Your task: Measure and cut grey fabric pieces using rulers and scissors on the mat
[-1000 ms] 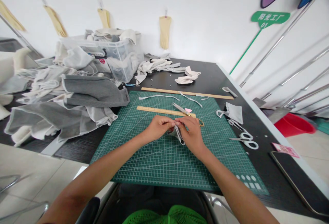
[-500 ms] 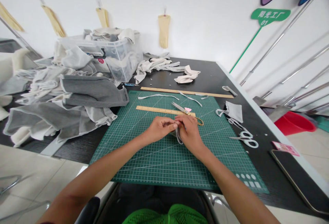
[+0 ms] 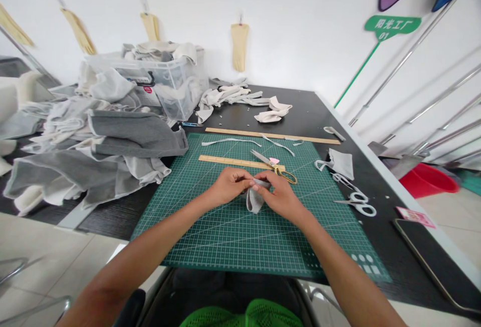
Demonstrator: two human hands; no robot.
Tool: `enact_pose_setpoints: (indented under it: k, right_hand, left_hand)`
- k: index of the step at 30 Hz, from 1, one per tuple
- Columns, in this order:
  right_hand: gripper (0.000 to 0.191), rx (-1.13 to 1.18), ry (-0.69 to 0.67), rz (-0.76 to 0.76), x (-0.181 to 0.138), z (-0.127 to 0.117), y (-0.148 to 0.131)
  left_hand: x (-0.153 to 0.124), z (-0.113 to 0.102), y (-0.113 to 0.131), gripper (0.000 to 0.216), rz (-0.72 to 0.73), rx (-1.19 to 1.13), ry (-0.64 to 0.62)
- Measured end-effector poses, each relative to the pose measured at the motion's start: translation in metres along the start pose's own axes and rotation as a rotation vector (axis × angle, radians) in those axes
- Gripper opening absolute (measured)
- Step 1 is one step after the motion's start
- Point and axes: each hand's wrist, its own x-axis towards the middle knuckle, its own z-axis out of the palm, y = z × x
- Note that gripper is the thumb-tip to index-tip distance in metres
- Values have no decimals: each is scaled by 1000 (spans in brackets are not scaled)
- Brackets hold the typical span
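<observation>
Between both hands is a small folded piece of grey fabric [image 3: 255,201], its lower part hanging down above the green cutting mat [image 3: 240,247]. My left hand [image 3: 230,186] pinches its left edge with thumb and forefinger. Gripping the upper right of the fabric is my right hand [image 3: 278,193], thumb on the near side. Just beyond the hands lie gold-handled scissors [image 3: 276,166], their blades pointing to the upper left across a short wooden ruler [image 3: 233,161]. A pink scrap [image 3: 274,160] is beside them. Thin fabric strips [image 3: 231,140] rest farther back on the mat.
A heap of grey and white cloth [image 3: 139,131] and a filled clear plastic box [image 3: 180,81] occupy the left. A long wooden ruler [image 3: 300,138] crosses the mat's far edge. White scissors [image 3: 361,204], a grey fabric piece [image 3: 341,163] and a phone [image 3: 432,262] lie right.
The fabric has been turned in the fingers, so a wider face now hangs below them. My right thumb shows on its near side. Both hands stay in nearly the same place.
</observation>
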Motion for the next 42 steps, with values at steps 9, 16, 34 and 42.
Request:
enact_pose_setpoints:
  k: [9, 16, 34, 42]
  right_hand:
    - [11, 181, 202, 55, 4, -6, 0]
    - [17, 353, 483, 132, 1, -5, 5]
    - [17, -121, 522, 232, -2, 6, 3]
    - [20, -126, 506, 267, -3, 8, 0]
  left_hand:
    - [4, 0, 7, 44, 55, -125, 284]
    - [-5, 22, 12, 60, -285, -680, 11]
    - [-11, 45, -12, 23, -331, -195, -95]
    - [-13, 38, 3, 84, 57, -513, -15]
